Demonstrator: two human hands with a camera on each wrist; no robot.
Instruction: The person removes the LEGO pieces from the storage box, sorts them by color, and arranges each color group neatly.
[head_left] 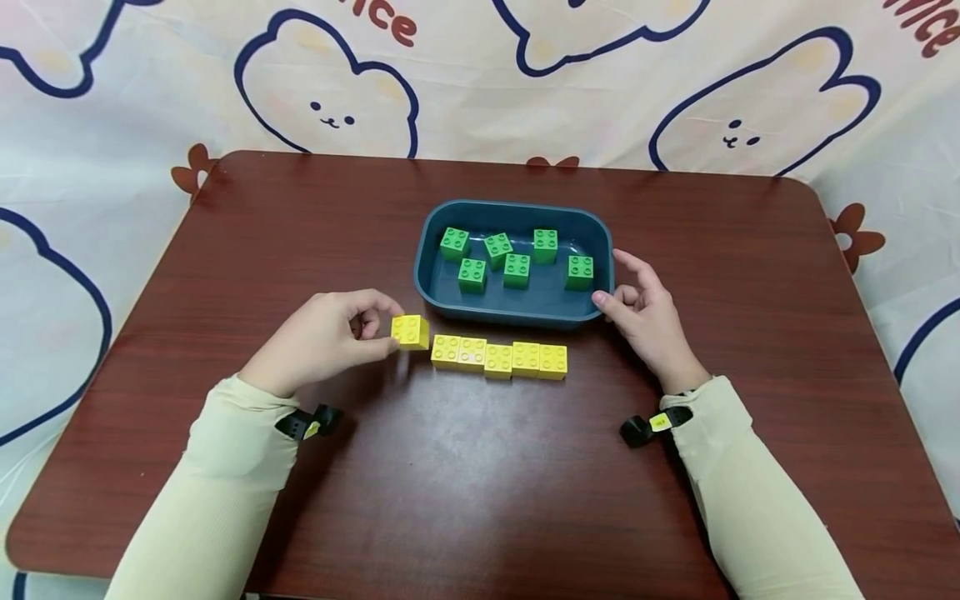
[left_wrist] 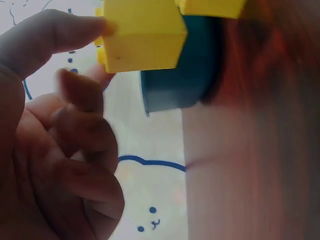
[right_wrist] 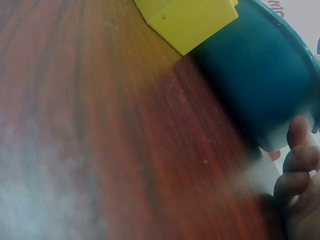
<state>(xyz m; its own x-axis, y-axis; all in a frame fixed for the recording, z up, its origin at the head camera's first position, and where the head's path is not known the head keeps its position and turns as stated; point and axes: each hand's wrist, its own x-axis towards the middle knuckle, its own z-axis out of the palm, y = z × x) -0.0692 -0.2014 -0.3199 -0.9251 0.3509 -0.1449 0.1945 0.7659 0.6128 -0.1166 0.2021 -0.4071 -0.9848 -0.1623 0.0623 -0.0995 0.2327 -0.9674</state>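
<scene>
My left hand (head_left: 326,337) pinches a yellow building block (head_left: 410,332) between thumb and index finger, its studs facing up. In the left wrist view the same yellow block (left_wrist: 142,37) is at the tips of the thumb and finger. Just right of it lies a row of several yellow blocks (head_left: 498,360), with a small gap between. Whether the pinched block touches the table cannot be told. At the right end of a dark blue tray (head_left: 510,313), my right hand (head_left: 648,321) touches the rim with thumb and index finger spread about the corner.
Several green blocks (head_left: 516,271) stand apart from one another in the tray. Everything rests on a dark reddish-brown wooden table (head_left: 480,483) with rounded corners. Behind the table hangs a pale cloth (head_left: 480,100) printed with cartoon bears.
</scene>
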